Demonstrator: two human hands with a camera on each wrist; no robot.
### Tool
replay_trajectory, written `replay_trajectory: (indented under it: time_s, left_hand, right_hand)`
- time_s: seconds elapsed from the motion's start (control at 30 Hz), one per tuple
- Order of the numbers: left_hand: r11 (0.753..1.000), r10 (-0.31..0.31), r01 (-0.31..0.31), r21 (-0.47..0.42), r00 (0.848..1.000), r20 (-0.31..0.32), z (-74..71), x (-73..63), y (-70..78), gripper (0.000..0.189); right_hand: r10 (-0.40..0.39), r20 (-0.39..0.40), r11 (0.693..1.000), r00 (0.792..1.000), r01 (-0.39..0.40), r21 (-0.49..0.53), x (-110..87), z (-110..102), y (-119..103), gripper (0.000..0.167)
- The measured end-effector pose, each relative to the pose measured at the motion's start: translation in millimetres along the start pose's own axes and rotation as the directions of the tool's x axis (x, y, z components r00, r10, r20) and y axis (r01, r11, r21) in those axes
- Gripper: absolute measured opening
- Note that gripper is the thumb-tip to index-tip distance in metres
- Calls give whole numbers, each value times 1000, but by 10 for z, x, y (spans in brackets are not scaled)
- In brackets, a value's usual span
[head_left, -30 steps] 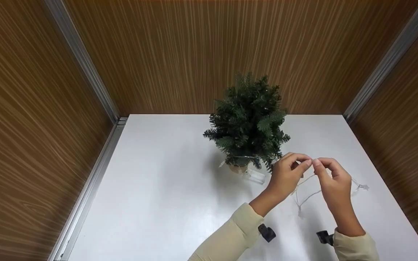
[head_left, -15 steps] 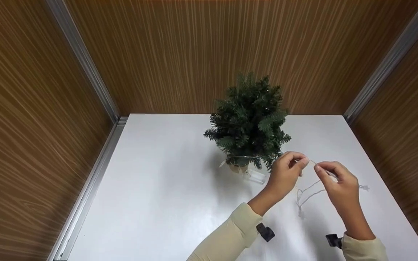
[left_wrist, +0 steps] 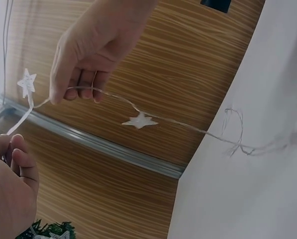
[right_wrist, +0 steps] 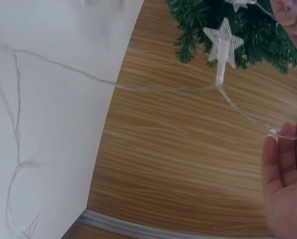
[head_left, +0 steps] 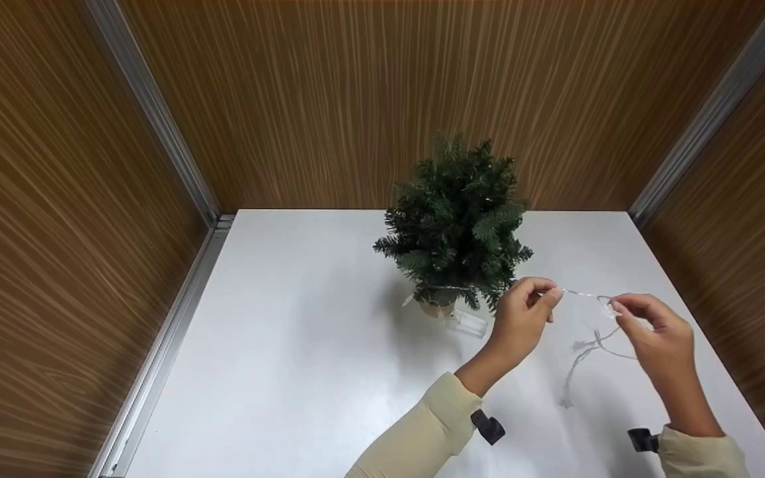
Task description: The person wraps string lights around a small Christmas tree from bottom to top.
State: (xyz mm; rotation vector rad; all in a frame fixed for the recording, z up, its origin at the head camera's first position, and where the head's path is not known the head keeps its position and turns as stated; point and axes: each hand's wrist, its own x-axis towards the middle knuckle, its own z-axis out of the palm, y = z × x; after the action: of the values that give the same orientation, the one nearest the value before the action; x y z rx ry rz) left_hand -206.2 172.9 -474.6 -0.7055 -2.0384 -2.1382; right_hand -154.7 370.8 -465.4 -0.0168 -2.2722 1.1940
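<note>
To the right of a small artificial Christmas tree (head_left: 455, 226), my left hand (head_left: 522, 315) pinches a clear string of star lights (head_left: 580, 293) between thumb and fingertips. My right hand (head_left: 665, 338) pinches the same string farther right, and the short stretch between them is nearly straight. From the right hand the rest dangles over the white table in loose loops. Clear plastic stars hang along the wire, such as one star (left_wrist: 140, 121) in the left wrist view and another star (right_wrist: 224, 45) in front of the branches in the right wrist view.
A clear, box-like piece (head_left: 467, 324) lies on the table (head_left: 276, 372) beside the tree's tan base (head_left: 437, 309). Part of the string passes round the lower branches. Wood-grain panels (head_left: 369, 99) enclose the table at the back and both sides.
My right hand has moved right, away from the left, and the string between them has lengthened. The dangling loops have shifted right. The left hand has stayed nearly in place.
</note>
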Motion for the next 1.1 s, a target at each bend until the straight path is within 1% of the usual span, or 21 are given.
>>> replay_trajectory:
  time_s: [0.2, 0.3, 0.43, 0.53, 0.7, 0.87, 1.0, 1.1]
  left_hand:
    - [1000, 5, -5, 0, 1000, -5, 9, -13, -13, 20]
    - [1000, 1, -1, -11, 1000, -4, 6, -17, -22, 20]
    - [1000, 4, -4, -21, 1000, -1, 4, -16, -33, 20]
    - [1000, 5, -5, -26, 1000, 7, 7, -19, -40, 20]
    - [999, 2, -1, -45, 1000, 22, 11, -33, -55, 19]
    - [998, -8, 9, -61, 1000, 16, 10, -29, -71, 19]
    - [999, -13, 13, -44, 1000, 7, 12, -24, -69, 19]
    - [999, -17, 17, -34, 1000, 4, 12, -24, -73, 20]
  right_hand:
    - [100, -20, 995, 995, -100, -15, 80, -145, 52, 19]
    - [130, -52, 991, 990, -129, 24, 124, -208, 76, 19]
    - [134, -113, 987, 985, -122, 107, 189, -275, 102, 19]
    - [152, -135, 982, 979, -134, 133, 229, -316, 121, 18]
    - [190, -131, 979, 973, -178, 102, 273, -381, 161, 20]
    - [231, -145, 972, 962, -221, 80, 299, -457, 205, 22]
    - [232, -176, 972, 957, -223, 70, 329, -501, 247, 21]
    - [221, -199, 974, 955, -206, 91, 360, -529, 276, 19]
